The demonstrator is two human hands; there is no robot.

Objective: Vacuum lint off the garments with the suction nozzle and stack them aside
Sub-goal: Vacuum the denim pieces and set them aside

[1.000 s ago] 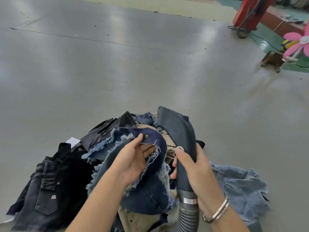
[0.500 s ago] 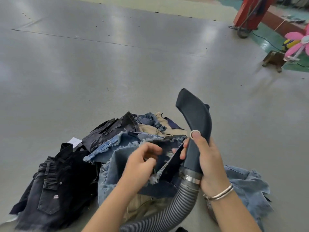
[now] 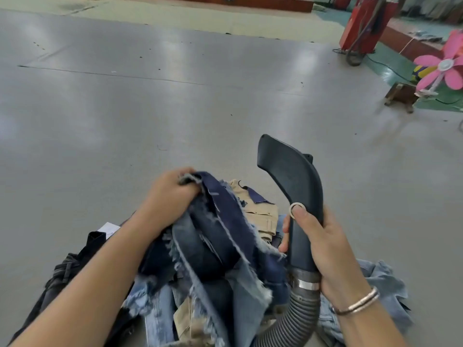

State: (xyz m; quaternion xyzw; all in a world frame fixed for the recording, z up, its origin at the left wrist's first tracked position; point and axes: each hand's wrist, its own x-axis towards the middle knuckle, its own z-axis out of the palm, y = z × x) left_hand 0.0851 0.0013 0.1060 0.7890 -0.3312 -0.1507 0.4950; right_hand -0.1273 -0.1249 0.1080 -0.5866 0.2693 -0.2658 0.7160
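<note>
Nozzle point(image 3: 292, 186) in our right hand point(image 3: 323, 249) has lifted clear of the frayed denim garment point(image 3: 218, 236), which our left hand point(image 3: 170, 196) now bunches above the near pile point(image 3: 160, 311), so we judge suction finished and stacking next.

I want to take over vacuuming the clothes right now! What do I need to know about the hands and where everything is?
Left hand: grips the frayed dark blue denim garment, lifted above the pile.
Right hand: grips the curved black plastic suction nozzle, its mouth raised clear of the cloth; the grey ribbed hose trails below.
The mixed pile of denim and beige garments lies on the grey floor; black jeans sit left, a light blue garment right.
Done: cannot tell which are cleaned.
Left: vacuum the held garment, stack it aside, then the rest.
</note>
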